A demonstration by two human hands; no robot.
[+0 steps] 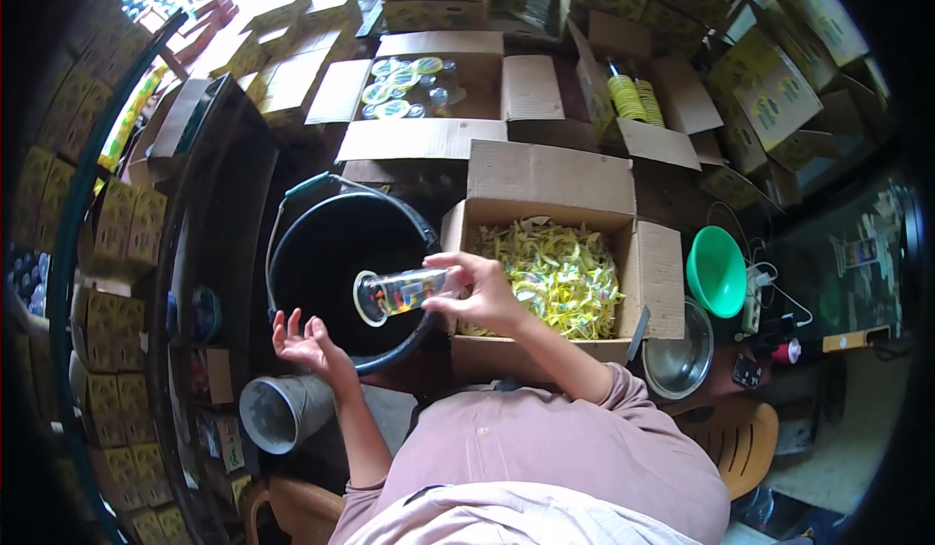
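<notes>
My right hand [477, 294] is closed around the base of a clear jar [401, 292] with small colourful bits inside or printed on it; I cannot tell which. The jar lies tilted on its side, its rim pointing left, above the black bucket [421, 342]. Palm up, my left hand [314, 345] hovers over the bucket's near left rim with fingers apart and nothing in it. Right of the bucket, a cardboard box [550, 177] holds a heap of yellow-green paper or plastic scraps [575, 282], partly behind my right hand.
Behind stand an open carton [424, 139] of lidded jars and another carton [662, 146] with stacked yellow lids [635, 99]. A green bowl [718, 270] and a clear bowl [679, 355] sit at the right. Near my left arm lies a grey cylindrical container [282, 413]. Stacked cartons line the left.
</notes>
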